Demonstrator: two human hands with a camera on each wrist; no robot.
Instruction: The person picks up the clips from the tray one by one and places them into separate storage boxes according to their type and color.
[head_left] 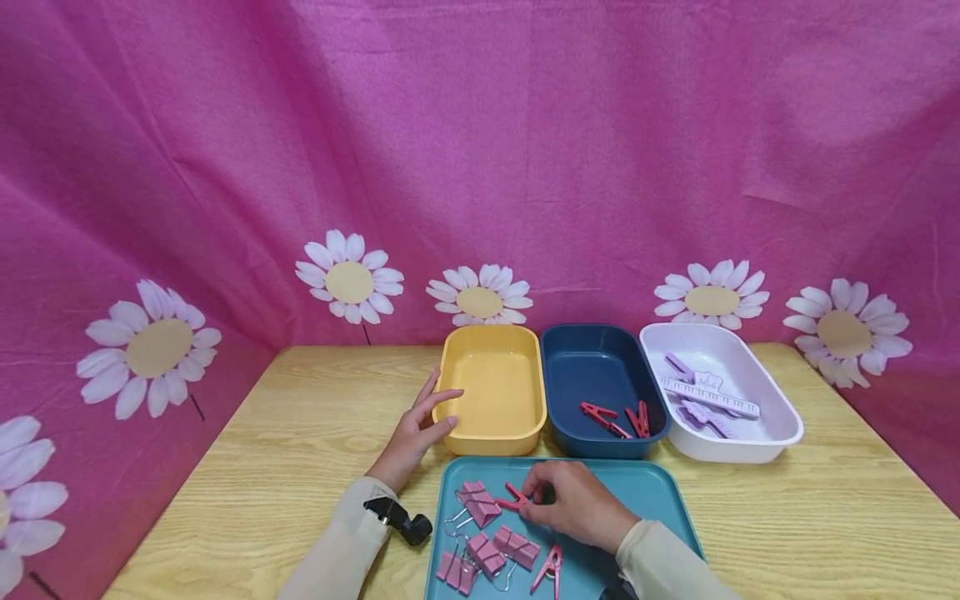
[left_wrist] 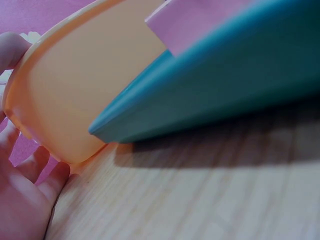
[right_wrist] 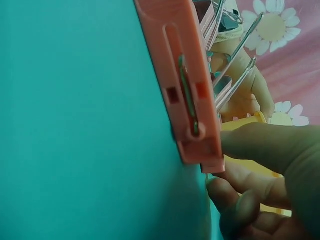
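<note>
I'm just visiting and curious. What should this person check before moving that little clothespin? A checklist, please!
1. Right hand has the red clothespin: ok, fingertips pinch one end.
2. It is lifted off the teal tray: cannot tell.
3. Space around it: not ok, a pink binder clip lies close by.
4. Navy bin has room: ok, other red clothespins lie towards its near end.
5. Left hand out of the way: ok, it touches the yellow bin.
</note>
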